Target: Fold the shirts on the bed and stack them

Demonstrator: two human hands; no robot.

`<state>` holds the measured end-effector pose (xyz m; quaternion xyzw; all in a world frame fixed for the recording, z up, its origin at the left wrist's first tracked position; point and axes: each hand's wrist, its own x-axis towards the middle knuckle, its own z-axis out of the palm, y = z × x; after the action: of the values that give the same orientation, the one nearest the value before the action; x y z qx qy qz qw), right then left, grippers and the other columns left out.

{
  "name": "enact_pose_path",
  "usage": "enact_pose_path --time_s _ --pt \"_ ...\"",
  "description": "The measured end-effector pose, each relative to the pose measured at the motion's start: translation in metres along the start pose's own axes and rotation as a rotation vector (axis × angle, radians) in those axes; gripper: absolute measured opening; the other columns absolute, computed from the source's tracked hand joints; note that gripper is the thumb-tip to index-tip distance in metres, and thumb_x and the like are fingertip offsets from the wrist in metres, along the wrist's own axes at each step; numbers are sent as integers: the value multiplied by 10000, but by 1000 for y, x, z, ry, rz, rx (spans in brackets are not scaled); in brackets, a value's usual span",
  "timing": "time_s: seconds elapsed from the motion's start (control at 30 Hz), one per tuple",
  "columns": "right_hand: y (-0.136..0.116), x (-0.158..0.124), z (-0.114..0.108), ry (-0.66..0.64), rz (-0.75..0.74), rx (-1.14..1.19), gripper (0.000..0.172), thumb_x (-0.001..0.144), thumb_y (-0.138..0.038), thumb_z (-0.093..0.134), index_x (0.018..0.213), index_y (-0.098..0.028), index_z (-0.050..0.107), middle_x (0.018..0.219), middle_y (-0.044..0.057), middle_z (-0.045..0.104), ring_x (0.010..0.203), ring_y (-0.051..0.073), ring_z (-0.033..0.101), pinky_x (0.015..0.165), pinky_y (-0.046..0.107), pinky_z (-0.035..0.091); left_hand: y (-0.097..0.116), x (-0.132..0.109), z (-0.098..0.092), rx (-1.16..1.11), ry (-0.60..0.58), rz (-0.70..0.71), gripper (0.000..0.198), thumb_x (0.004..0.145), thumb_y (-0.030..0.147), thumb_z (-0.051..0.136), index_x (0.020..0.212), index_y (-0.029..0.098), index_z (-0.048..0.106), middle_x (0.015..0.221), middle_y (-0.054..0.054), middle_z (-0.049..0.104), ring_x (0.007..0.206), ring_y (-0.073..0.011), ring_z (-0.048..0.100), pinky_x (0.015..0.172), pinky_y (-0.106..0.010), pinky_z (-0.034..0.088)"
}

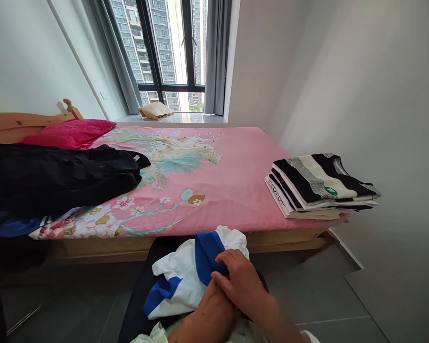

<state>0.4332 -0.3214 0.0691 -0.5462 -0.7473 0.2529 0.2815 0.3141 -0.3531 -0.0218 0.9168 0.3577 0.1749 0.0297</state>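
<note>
A blue and white garment (186, 281), perhaps a shirt, lies loosely bunched across the wearer's dark-clothed lap. My right hand (241, 283) is on its right side, fingers curled over the blue fabric and thumb bent beside them. Just under it, my left hand (212, 307) crosses from below, with its fingers hidden behind the right hand and the cloth. Both hands touch or nearly touch each other. Whatever lies beneath the palms is out of sight.
Ahead stands a bed with a pink floral sheet (232, 186). A stack of folded shirts (321, 186) sits at its right end. Dark clothes (64, 176) are heaped on the left, near a magenta pillow (71, 133). A beige folded cloth (156, 110) rests on the windowsill.
</note>
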Motion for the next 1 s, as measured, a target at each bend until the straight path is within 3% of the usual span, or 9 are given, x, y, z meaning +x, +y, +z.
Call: enact_pose_path --time_s 0.1,0.2,0.33,0.43,0.57,0.67,0.77,0.83,1.0 --pt "7 13 6 -136 83 -197 280 739 -340 637 979 -199 602 950 72 630 934 261 543 801 369 416 2 1 -10 -89 -70 20 517 811 264 540 1312 193 436 1282 -108 560 1156 -284 496 1007 -447 298" --pt "28 15 15 -185 192 -309 398 738 -381 625 1067 -164 575 1000 109 624 969 286 544 779 371 418 0 6 -39 -315 -94 -68 289 802 282 551 1077 218 611 1068 -66 672 1030 -241 568 969 -410 364" --pt "50 4 19 -167 231 -348 286 761 -320 574 1010 -179 583 986 91 621 968 253 551 749 314 401 -25 13 -60 -472 174 -462 170 835 234 478 896 215 636 921 -61 651 912 -203 574 854 -366 425" --pt "54 -2 18 -115 231 -351 143 825 -231 452 845 -206 591 857 51 627 866 202 572 714 281 379 -59 18 -50 -565 428 -795 372 717 343 633 1045 173 598 1002 -103 609 886 -239 566 823 -396 430" --pt "51 3 22 -6 279 -289 185 823 -370 504 893 -211 568 825 44 618 800 192 571 678 269 374 -93 27 -27 -947 384 -1055 544 582 360 727 1073 158 609 785 -16 610 560 -147 516 606 -302 412" --pt "48 10 28 21 262 -290 323 750 -452 590 957 -206 566 878 61 627 836 222 569 684 286 377 -98 34 -17 -1153 351 -1114 407 545 346 743 888 149 649 619 25 575 508 -123 497 530 -254 368" --pt "49 17 34 7 252 -302 179 772 -311 543 899 -198 599 871 73 639 850 228 577 702 295 374 -95 38 -15 -1246 341 -1109 315 517 336 759 727 155 609 594 21 585 530 -115 525 532 -232 379" --pt "51 20 35 42 257 -229 171 794 -227 464 875 -196 611 870 73 646 836 215 585 709 292 376 -93 38 -16 -1312 340 -1134 379 499 344 769 778 168 582 611 21 606 516 -114 539 521 -232 387" --pt "54 19 21 140 304 408 211 802 -372 502 864 -203 614 729 12 631 648 165 552 634 267 399 -85 35 -25 -1485 311 -1183 567 489 350 781 968 169 538 657 -19 663 543 -161 608 528 -263 431"
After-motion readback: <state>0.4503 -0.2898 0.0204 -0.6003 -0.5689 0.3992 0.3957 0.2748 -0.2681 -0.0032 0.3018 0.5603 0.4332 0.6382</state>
